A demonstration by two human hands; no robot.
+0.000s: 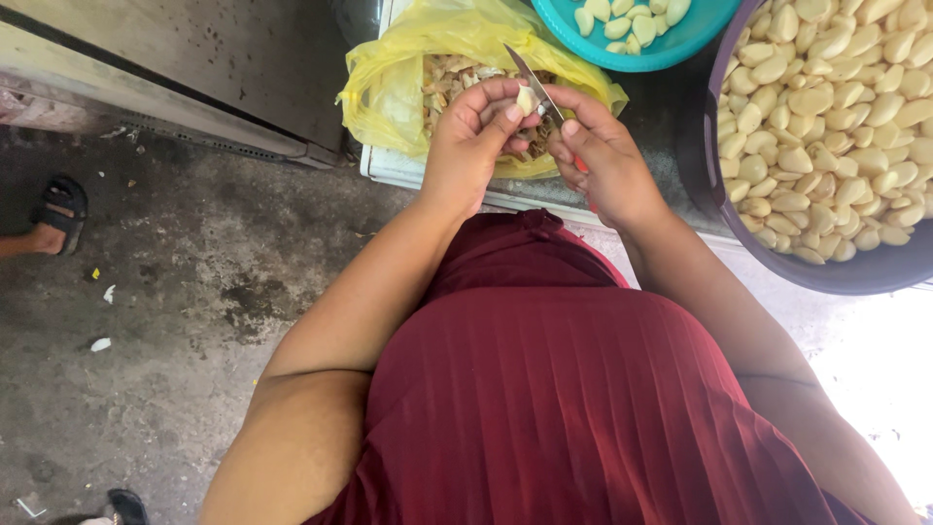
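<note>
Item: one garlic clove (526, 98), pinched in our left hand (469, 146) at twelve o'clock over the yellow bag of peelings (394, 73); our right hand (604, 160) is closed round a small knife (533, 78), its blade lying against the clove and close by our left fingertips (512, 112). Hazards, as we judge them: a slip of the blade could nick those fingertips, and a loosened pinch could drop the clove among the peelings instead of the teal bowl (680, 44) at one o'clock or the dark tub of peeled cloves (705, 165) at two o'clock.
</note>
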